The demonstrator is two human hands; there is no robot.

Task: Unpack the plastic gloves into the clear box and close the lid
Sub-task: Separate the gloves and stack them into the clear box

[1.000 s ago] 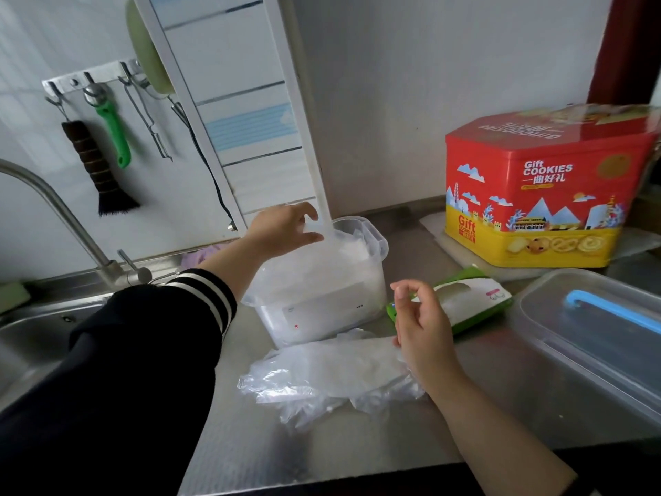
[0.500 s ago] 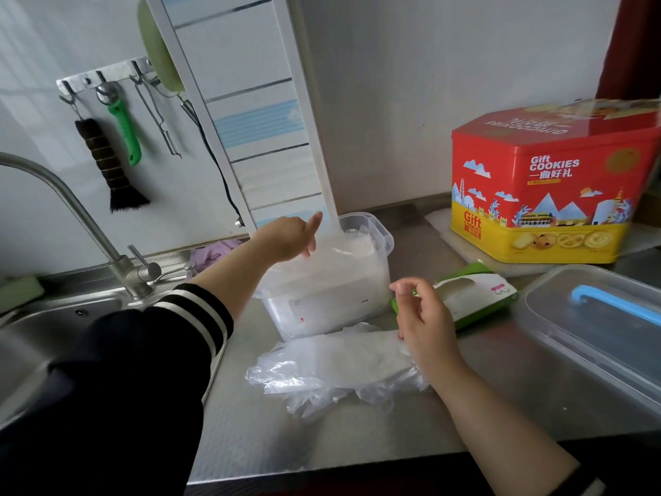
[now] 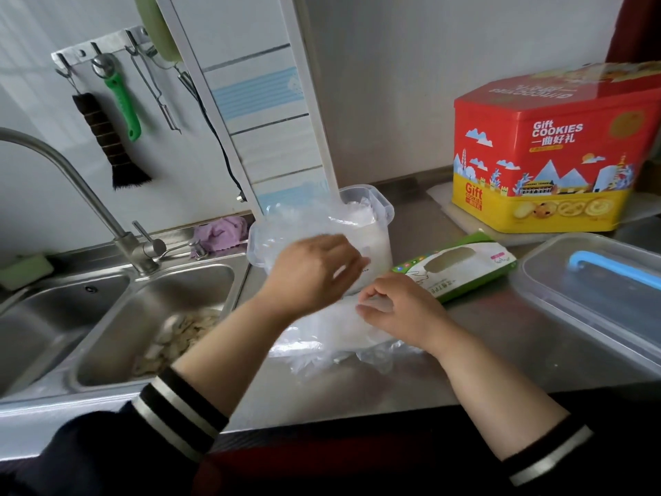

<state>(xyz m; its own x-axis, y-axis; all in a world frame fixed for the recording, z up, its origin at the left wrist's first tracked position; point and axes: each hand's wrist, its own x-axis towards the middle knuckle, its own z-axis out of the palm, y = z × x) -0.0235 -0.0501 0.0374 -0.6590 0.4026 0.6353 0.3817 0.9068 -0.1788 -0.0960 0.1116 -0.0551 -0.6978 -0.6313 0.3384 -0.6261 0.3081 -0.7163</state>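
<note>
gloves: loose pile of thin plastic gloves [image 3: 332,338] on the steel surface [image 3: 483,359], right in front of the clear box [image 3: 372,245], which already looks stuffed with more of them

key relation: the pile lies directly under and between both hands, long axis running left to right along the surface edge; the box sits just behind it, so my guess is the next lift goes up and away from the person

right hand: right hand [image 3: 400,309] rests on the right end of the pile, fingers curled down into the plastic and gripping it, I'd say, though the film is hard to read

left hand: left hand [image 3: 314,270] is blurry, hovering above the pile's left part in front of the box wall; can't tell if its fingers are spread or pinching anything

nearer hand: right one is already on the gloves, so it's closer to the job

packaging: green and white glove packet [image 3: 454,270] lies just right of the box, looks emptied

lid: big clear lid with blue handle [image 3: 590,298] at the far right of the surface, not on anything yet

surface and room: stainless counter with a double sink [image 3: 118,316] on the left, tap [image 3: 71,187], brush and tools on wall hooks, red and yellow cookie tin [image 3: 551,155] at the back right
</note>
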